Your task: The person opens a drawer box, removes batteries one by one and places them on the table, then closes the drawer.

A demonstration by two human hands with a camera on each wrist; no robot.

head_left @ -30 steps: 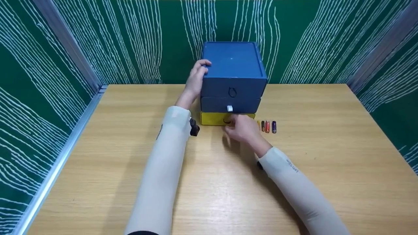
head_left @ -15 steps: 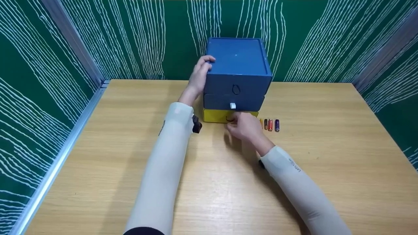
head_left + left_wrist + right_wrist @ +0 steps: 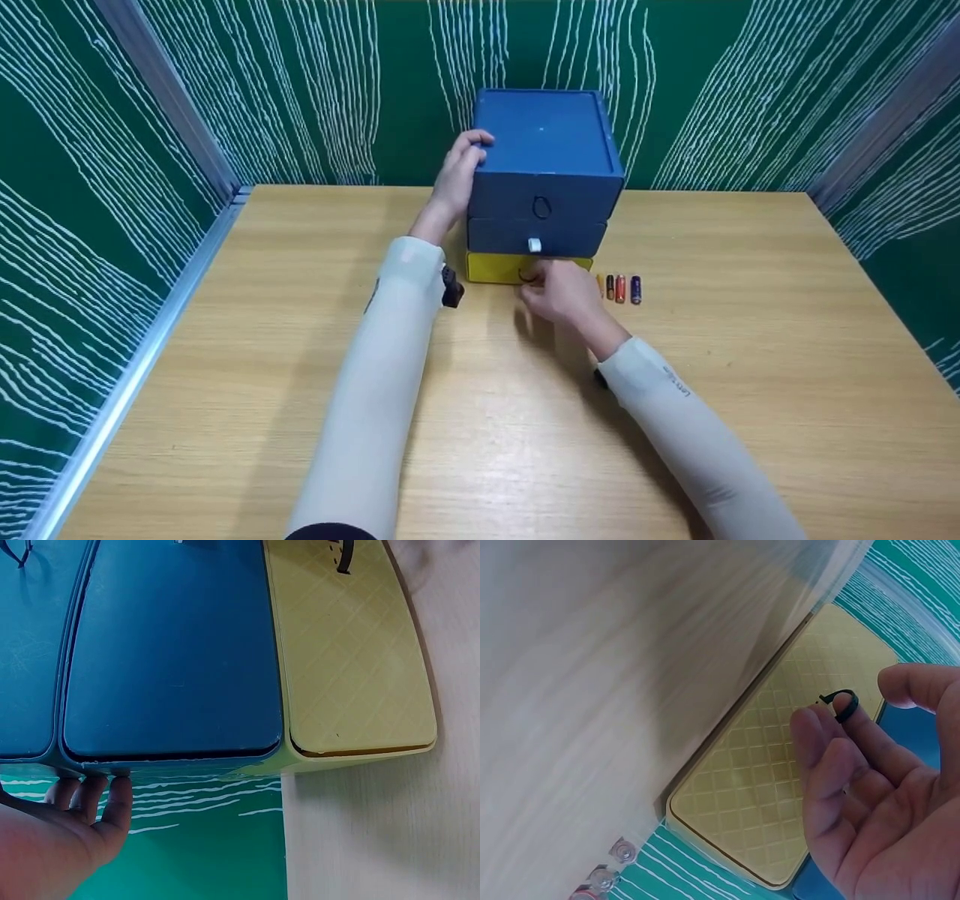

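A blue drawer box [image 3: 546, 135] stands on a yellow drawer [image 3: 491, 268] near the back of the table. My left hand [image 3: 456, 180] rests against the box's left side, its fingertips at the top edge. In the left wrist view, the fingers [image 3: 116, 810] touch the blue side wall. Low at the front, my right hand [image 3: 566, 294] is at the yellow drawer. The right wrist view shows a finger hooked through the drawer's black loop handle [image 3: 856, 703]; the other fingers are bent beside it. The yellow front looks flush with its frame.
Several batteries [image 3: 620, 289] stand or lie in a row right of the yellow drawer, partly behind my right hand. The blue drawers carry a black ring pull [image 3: 541, 208] and a white tab [image 3: 535, 245]. A green, white-striped wall [image 3: 412, 90] is behind.
The head view shifted slightly between the first two frames. Both hands keep their places on the drawer box, and the drawers look unmoved.
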